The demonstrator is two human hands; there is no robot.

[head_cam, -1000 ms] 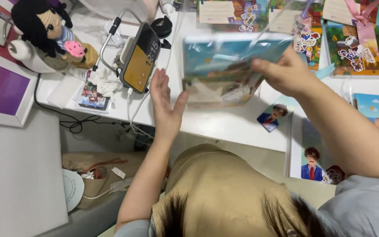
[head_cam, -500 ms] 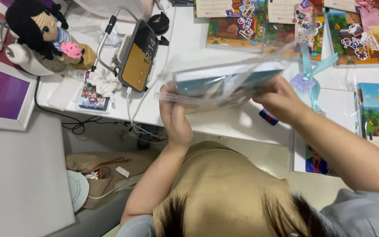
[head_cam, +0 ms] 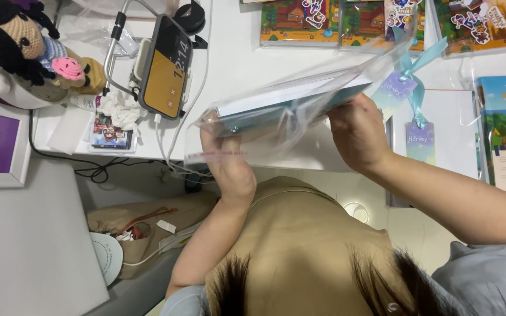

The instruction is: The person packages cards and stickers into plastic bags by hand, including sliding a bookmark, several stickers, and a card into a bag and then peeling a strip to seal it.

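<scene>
White desk (head_cam: 247, 64) fills the upper view; grey surface (head_cam: 24, 246) lower left. Tan bag (head_cam: 147, 225) on the floor under the desk edge.

Book (head_cam: 288, 105) in a clear plastic sleeve (head_cam: 265, 137), held above the desk's near edge, tilted, right end higher. Left hand (head_cam: 229, 167) clamped on the sleeve's lower left end, fingers wrapped on it. Right hand (head_cam: 355, 134) closed on the book's right end from beneath.

Phone (head_cam: 165, 67) on a stand, left of the book, screen yellow and black. Crochet doll (head_cam: 21, 41) on a white mug at far left. Illustrated books (head_cam: 300, 23) lie along the far desk edge. Two bookmarks (head_cam: 420, 143) with teal ribbon just right of the right hand.
</scene>
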